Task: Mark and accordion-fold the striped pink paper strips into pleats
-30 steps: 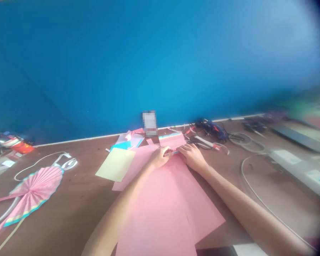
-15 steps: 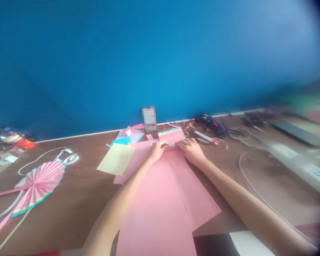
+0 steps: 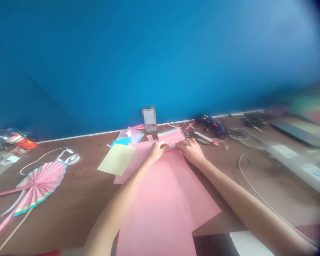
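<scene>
A long pink paper sheet (image 3: 160,202) runs from the table's front edge up to both hands. Its far end is a narrow folded strip with a blue edge. My left hand (image 3: 158,150) pinches the left end of that strip. My right hand (image 3: 190,148) has its fingers closed over the right end. More pink paper lies beneath and sticks out on both sides. Just beyond the hands is a pleated pink piece (image 3: 171,136) with a blue edge. A pale yellow sheet (image 3: 116,159) lies left of my left hand.
On the brown table (image 3: 82,199), a pleated pink fan (image 3: 41,183) lies at the left. Cables (image 3: 240,133) and a white power strip (image 3: 296,163) are at the right. A pixelated upright object (image 3: 149,119) stands by the blue wall.
Both hands stay almost in place on the folded strip. The view has shifted very slightly, so the fan appears a little farther right.
</scene>
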Motion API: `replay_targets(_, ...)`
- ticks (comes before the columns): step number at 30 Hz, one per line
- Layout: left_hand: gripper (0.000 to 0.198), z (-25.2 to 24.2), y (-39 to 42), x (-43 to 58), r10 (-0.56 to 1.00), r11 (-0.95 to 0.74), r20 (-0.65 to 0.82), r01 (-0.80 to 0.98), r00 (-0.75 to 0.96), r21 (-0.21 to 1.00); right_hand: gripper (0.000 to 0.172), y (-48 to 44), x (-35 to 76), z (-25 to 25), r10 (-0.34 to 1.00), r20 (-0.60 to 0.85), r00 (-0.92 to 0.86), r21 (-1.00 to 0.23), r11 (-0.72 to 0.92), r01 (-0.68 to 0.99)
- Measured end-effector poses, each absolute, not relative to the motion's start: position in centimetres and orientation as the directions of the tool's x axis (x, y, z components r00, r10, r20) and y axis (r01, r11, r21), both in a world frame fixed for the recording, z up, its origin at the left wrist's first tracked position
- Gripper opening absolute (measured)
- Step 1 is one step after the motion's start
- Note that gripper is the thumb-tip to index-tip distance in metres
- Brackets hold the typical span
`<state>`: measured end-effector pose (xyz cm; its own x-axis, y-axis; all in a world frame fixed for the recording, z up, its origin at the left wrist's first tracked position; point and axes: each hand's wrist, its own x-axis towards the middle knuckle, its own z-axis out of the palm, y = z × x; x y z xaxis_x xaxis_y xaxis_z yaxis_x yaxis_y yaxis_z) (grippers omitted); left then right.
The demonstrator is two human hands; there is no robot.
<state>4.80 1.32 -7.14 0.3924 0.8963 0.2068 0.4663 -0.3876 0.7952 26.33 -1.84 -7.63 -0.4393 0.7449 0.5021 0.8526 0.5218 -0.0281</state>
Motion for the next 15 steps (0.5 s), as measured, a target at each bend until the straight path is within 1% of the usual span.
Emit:
replay_targets(3, 0.03, -7.28, 1.49, 4.77, 0.885, -0.41, 0.218, 0.465, 0.413, 0.785, 0.025, -1.76, 26.46, -7.65, 0.747, 0.518, -0.416, -0.034, 0.504, 0.863)
replay_targets(9, 0.025, -7.84, 1.66, 4.8, 0.902, -0.389, 0.214, 0.489, 0.376, 0.781, 0.025, -1.79, 26.41, -7.56, 0.745, 0.519, -0.418, -0.038, 0.509, 0.86)
replay_targets(12, 0.031, -7.64, 1.52, 4.72, 0.894, -0.409, 0.237, 0.478, 0.38, 0.777, 0.024, -1.75, 26.47, -7.55, 0.744, 0.525, -0.414, -0.037, 0.506, 0.862)
replay_targets(15, 0.042, -7.11, 1.36, 4.54, 0.889, -0.418, 0.26, 0.435, 0.378, 0.797, 0.024, -1.69, 26.64, -7.57, 0.748, 0.529, -0.4, -0.039, 0.493, 0.869)
